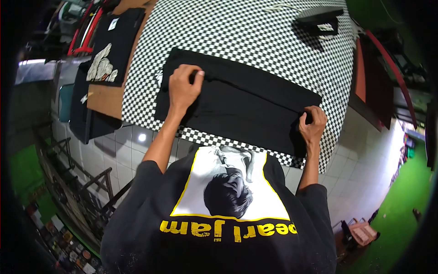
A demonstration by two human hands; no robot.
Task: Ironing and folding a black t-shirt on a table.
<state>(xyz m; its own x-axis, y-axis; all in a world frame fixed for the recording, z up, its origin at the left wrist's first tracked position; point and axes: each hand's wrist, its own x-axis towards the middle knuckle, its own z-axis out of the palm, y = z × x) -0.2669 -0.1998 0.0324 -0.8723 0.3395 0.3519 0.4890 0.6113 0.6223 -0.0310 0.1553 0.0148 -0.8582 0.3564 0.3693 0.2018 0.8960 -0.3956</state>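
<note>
A black cloth garment (236,113), folded into a long rectangle, lies before me on a table under a black-and-white checkered cover (226,30). A raised fold line crosses it lengthwise, slanting between my two hands. At the left end, my left hand (184,85) pinches the cloth with thumb and curled fingers. My right hand (313,123) grips the cloth at the right end of that fold, its fingertips partly hidden. A bit of white print (159,77) peeks out past the garment's left edge.
A folded black T-shirt (116,44) with a pale print rests on a brown tabletop (104,101) to the left. At the far right of the cover stands a dark object (318,20) with pale cord (282,7) near it. A dark red panel (374,82) stands beyond the right edge.
</note>
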